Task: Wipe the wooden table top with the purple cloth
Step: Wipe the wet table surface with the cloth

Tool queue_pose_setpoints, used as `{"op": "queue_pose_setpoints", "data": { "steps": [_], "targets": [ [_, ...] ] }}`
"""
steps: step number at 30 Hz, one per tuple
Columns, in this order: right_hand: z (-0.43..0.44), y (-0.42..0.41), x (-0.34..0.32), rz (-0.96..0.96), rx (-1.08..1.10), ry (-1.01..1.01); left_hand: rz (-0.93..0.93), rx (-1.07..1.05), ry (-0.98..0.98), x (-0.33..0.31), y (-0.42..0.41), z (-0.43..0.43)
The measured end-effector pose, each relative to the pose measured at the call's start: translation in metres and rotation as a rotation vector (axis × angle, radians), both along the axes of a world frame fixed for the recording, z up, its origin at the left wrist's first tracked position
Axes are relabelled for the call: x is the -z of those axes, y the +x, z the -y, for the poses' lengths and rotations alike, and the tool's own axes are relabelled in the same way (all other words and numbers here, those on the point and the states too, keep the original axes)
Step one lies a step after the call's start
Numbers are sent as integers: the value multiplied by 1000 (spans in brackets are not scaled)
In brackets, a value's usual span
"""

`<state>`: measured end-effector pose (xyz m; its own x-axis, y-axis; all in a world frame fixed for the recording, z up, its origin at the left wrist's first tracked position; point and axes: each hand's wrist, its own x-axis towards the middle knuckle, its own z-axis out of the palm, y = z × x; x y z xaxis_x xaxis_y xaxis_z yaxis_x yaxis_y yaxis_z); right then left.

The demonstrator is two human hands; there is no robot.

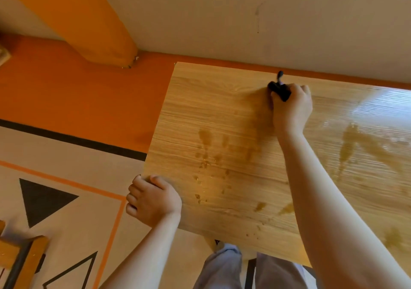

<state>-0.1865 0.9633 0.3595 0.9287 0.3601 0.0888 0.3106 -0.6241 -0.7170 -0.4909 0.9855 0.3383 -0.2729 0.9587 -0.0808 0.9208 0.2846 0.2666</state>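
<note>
Nearest the camera, the left grip has its fingers curled over the near left corner of the worktop, apparently steadying it while the other arm reaches out. Just beyond that corner, the near strip of wood carries scattered wet drops, and further in, around the middle of the board, there is a cluster of damp smears that look untouched or only thinly spread. Off to the right a longer wet streak runs under a patch of glare, so it is hard to tell how much of that side is dry. At the far edge, near the wall, the right grip is closed round the purple cloth, which is bunched into a small dark wad and pressed on the wood, with a tail of it sticking up towards the edge. The wood to the left of the cloth looks dry and matt. By this showing the job is under way but well short of done: the middle, the near strip and the right side have yet to be wiped.
</note>
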Motion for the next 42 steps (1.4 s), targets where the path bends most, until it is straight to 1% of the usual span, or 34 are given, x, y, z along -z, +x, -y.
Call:
{"op": "queue_pose_setpoints", "data": {
  "steps": [5,8,10,12,13,15,20,22,24,26,27,31,33,36,38,42],
  "targets": [
    [-65,-85,-1,-34,-378,26,-13,12,-6,0,1,0],
    [-80,-140,-3,-12,-612,2,-16,8,-16,-1,0,0],
    [-74,-155,-4,30,-742,-26,-11,5,-16,-1,0,0],
    [-65,-145,-4,52,-823,-26,-9,13,-12,-1,0,0],
    [-61,-134,-4,53,-818,-15,-9,16,-11,-1,0,0],
    [-54,-100,-4,51,-708,-5,-10,17,-8,0,1,-1],
    [-23,-8,-3,19,-219,-37,-15,15,-10,0,-2,-1],
    [-10,3,-1,6,-56,-27,-8,17,-20,0,-2,-1],
    [-11,-4,3,-8,37,-6,-7,18,-27,0,-1,-1],
    [-25,-24,3,-19,45,-9,-9,21,-27,0,-2,-1],
    [-34,-39,1,-12,-1,-8,-9,25,-25,0,-2,-1],
    [-66,-120,0,18,-341,18,-5,24,-37,-1,-2,0],
    [-71,-151,-1,64,-481,15,-6,25,-32,-1,-2,0],
    [-64,-144,-3,124,-580,8,-8,34,-15,0,-2,-2],
    [-49,-116,-4,90,-512,8,-6,33,-22,1,-2,-3],
    [7,-47,0,32,-172,-11,-10,34,-5,2,-4,-2]
  ]
}}
